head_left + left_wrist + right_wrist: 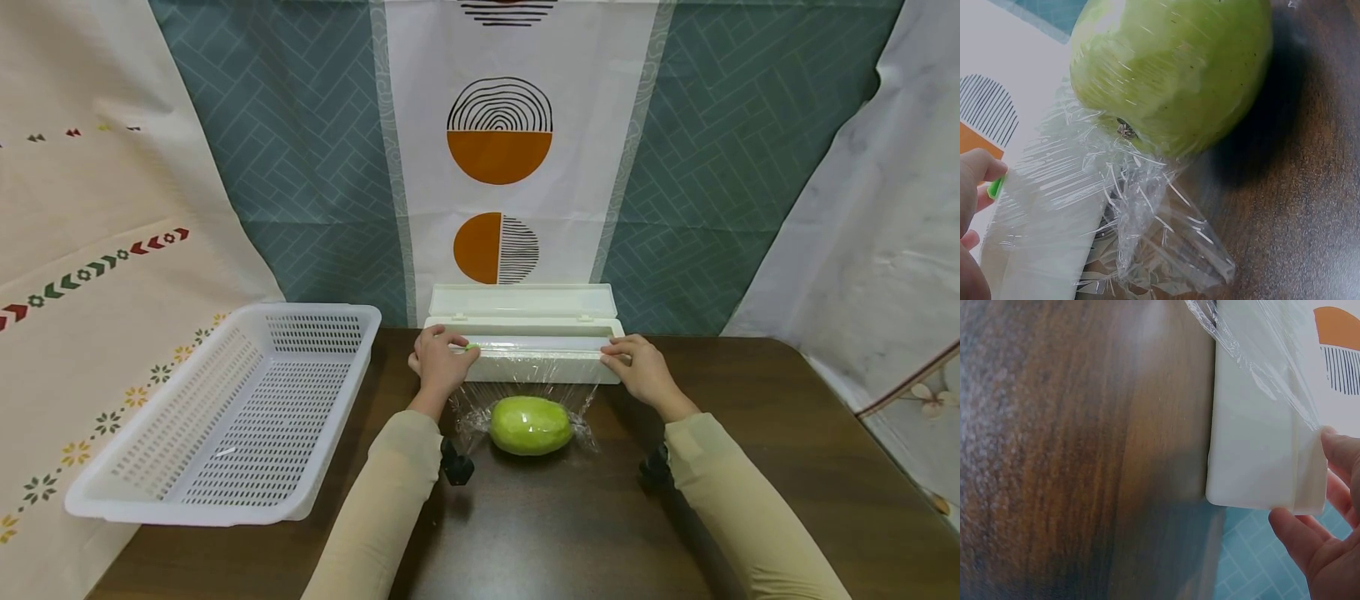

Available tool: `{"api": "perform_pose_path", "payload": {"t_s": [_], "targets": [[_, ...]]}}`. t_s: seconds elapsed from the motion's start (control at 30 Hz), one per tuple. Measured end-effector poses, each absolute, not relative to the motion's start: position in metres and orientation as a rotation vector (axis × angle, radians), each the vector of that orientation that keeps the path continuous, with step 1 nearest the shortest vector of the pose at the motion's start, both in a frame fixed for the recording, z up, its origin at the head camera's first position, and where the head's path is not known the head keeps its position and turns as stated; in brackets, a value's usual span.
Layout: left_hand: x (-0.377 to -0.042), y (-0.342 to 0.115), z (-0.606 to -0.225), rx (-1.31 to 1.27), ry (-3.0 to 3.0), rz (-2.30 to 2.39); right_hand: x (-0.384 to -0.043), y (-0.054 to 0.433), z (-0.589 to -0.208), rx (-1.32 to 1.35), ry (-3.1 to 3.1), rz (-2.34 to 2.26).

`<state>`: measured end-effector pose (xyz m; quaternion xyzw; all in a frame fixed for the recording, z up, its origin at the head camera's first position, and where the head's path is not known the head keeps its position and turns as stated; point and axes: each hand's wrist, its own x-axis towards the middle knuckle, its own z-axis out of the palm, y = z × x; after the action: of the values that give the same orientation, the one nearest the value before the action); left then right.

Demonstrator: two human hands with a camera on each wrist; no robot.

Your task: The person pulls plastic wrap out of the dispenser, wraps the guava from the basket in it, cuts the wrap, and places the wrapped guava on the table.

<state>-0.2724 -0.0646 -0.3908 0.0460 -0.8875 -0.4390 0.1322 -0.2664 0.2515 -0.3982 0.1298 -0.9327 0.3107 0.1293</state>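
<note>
A white cling film dispenser box (543, 369) stands lid-up at the back of the table, with its film roll inside. Clear cling film (1141, 206) runs from the box over a green oval fruit (530, 425), bunched and crinkled at both of its ends. At the box's left end, my left hand (441, 360) pinches a small green slider (996, 187) on the front edge. My right hand (643, 372) grips the right front corner of the box, thumb and fingers on its end and top edge, beside the film's edge in the right wrist view.
To the left, a white perforated plastic basket (300, 492) sits at the table's edge with a small white piece inside. Patterned cloths (300, 150) hang directly behind the box and along both sides. The dark wooden table (570, 533) extends in front of the fruit.
</note>
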Motion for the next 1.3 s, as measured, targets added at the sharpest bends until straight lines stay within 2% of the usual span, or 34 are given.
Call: {"api": "perform_pose_path", "payload": {"t_s": [1.3], "targets": [[-0.2716,-0.0704,-0.3934,0.129,-2.535,-1.296,-0.2659,0.2517,-0.3986,0.373,-2.720,0.893]]}}
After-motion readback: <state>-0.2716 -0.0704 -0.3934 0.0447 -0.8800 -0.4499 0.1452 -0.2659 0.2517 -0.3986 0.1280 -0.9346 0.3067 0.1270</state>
